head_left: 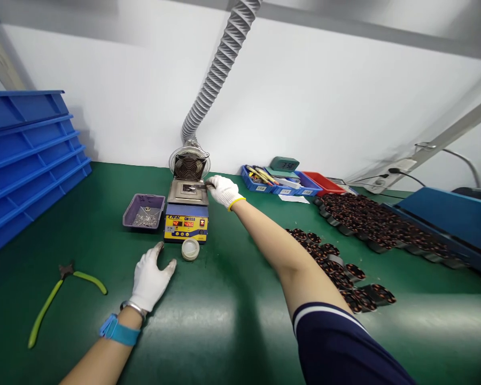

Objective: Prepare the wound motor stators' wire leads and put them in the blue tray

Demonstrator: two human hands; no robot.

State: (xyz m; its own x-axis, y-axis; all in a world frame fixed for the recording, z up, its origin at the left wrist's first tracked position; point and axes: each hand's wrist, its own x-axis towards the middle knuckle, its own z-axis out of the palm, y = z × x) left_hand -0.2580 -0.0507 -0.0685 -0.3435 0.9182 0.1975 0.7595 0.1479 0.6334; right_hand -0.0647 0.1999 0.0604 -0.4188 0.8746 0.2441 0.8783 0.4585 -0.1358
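The green surface [240, 321] carries everything. Stacked blue trays [28, 155] block its left side; copper-wound stators [364, 219] crowd the right, some close to the right forearm. A ribbed duct [220, 64] ends behind the solder pot [187, 227], presumably drawing off fumes; the pot stands centrally, beside a purple bin [157, 201]. Green-handled pliers [67, 270] lie left. The left hand [150, 280] has an empty, spread grip near a small round tub [190, 249]. The right hand's [223, 191] grip is closed on a dark flat tool [199, 186] at the pot's opening, likely keeping fingers off the heat.

A thin, dark strip [199, 186] is jutting leftward from the right fingertips [211, 182]. Beside them, a yellow-fronted solder pot [187, 211] is displaying red digits [188, 224].
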